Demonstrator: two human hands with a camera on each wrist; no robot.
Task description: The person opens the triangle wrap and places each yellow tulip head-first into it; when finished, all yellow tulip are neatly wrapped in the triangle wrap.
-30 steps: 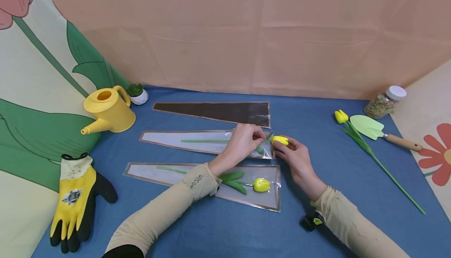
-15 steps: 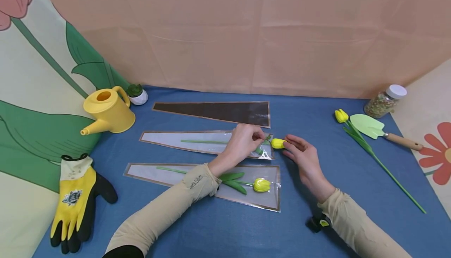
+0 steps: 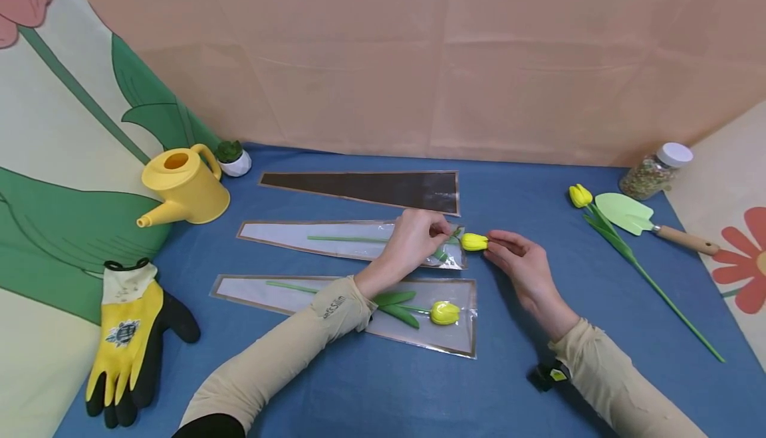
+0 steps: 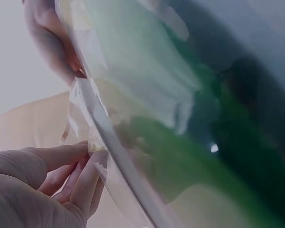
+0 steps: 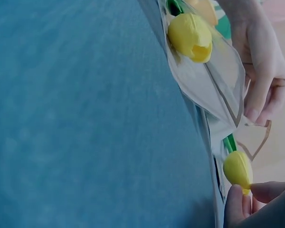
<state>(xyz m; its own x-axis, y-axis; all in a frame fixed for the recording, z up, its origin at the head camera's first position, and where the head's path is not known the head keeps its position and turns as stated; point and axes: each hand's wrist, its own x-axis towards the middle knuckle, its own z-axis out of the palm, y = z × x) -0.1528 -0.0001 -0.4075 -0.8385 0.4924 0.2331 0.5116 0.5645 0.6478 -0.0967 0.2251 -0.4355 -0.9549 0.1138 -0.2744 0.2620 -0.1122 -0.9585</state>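
In the head view, a yellow tulip [image 3: 474, 242] lies mostly inside the middle clear, tapered flower sleeve [image 3: 281, 233], its bloom sticking out past the wide end. My left hand [image 3: 411, 242] pinches the film at that end; the left wrist view shows the clear plastic between thumb and fingers [image 4: 88, 178]. My right hand [image 3: 522, 268] is at the bloom's tip, and in the right wrist view thumb and fingertips [image 5: 235, 202] pinch the petal ends. Nearer me, a second sleeve [image 3: 239, 290] holds another yellow tulip [image 3: 445, 314], its stem partly hidden by my left forearm.
A dark tapered sleeve [image 3: 371, 189] lies at the back. At left are a yellow watering can [image 3: 188, 189], a small potted plant [image 3: 235, 160] and a glove [image 3: 128, 345]. A loose tulip [image 3: 625, 255], a trowel [image 3: 625, 214] and a jar [image 3: 652, 173] occupy the right side.
My right hand has slid right, from around the bloom to its tip. The bloom has shifted very slightly. My left hand stays in place on the film.
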